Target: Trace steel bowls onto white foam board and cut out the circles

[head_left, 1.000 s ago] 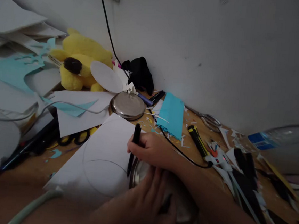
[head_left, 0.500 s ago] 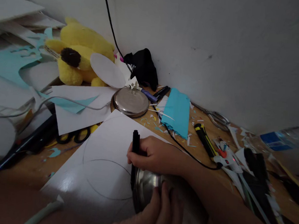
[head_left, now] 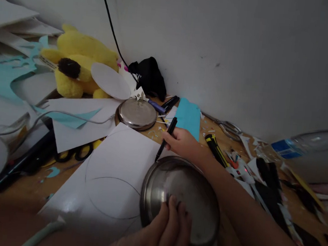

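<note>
In the head view, my right hand is closed around a slim black marker pen. The pen leans, its tip down at the far rim of a round steel lid. My left hand bears on the lid with its fingers bent and close together; the fingertips are in shadow. Beneath the lid lies a white sheet of paper, on which thin curved pen lines, parts of overlapping circles, are drawn. The lid covers the sheet's right side.
A second round metal piece stands behind the sheet, near folded blue paper. To the right lie a yellow-black cutter knife, a glue gun and scissors. A yellow plush toy and paper scraps fill the left.
My right hand and the pen have moved away from me along the lid's rim, uncovering more of the lid. My left hand still presses on it. The view has shifted slightly.
</note>
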`<state>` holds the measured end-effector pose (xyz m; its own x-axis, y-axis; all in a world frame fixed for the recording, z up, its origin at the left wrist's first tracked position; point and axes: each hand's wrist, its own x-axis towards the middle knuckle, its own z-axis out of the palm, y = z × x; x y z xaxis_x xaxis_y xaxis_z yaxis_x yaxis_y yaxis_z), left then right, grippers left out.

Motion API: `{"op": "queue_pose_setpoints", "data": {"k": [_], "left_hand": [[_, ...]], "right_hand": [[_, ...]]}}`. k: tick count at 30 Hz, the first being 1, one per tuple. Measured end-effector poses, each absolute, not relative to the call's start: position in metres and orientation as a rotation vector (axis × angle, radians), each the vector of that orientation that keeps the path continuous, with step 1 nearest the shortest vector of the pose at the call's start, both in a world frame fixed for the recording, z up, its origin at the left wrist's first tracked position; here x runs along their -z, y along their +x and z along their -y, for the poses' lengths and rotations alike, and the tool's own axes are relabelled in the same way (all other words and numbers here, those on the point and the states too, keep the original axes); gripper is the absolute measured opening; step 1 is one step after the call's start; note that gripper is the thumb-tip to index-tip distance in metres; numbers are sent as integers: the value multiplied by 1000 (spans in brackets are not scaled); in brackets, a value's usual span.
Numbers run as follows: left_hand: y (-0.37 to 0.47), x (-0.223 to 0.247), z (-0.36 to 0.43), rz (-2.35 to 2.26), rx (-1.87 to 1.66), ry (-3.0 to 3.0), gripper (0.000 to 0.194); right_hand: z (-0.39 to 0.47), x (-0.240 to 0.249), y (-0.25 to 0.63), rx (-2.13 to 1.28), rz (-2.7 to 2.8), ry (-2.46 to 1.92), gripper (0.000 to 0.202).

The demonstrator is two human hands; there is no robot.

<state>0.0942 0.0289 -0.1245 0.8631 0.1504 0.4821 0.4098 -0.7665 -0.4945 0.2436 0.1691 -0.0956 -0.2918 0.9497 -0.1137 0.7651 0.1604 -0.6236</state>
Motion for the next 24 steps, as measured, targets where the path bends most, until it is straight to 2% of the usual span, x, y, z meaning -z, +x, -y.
{"op": "queue_pose_setpoints", "data": {"k": [10, 13, 16, 20, 22, 24], "left_hand": [[95, 124, -27, 473, 570, -2448, 34], [93, 123, -28, 427, 599, -2439, 36], [91, 120, -27, 461, 577, -2500, 36], [87, 113, -25, 523, 575, -2650, 37], [82, 108, -30, 513, 587, -2771, 39], [74, 103, -41, 450, 612, -2935, 40]], "right_hand": [[-161, 81, 303, -318, 2037, -1906, 34], [-143, 73, 316, -341, 1827, -1894, 33], [-113, 69, 320, -464, 1610, -1700, 31], [-61, 75, 312, -556, 1873, -1584, 22], [-40, 81, 307, -619, 1997, -1678, 31], [-25, 87, 302, -680, 2067, -1772, 61]]}}
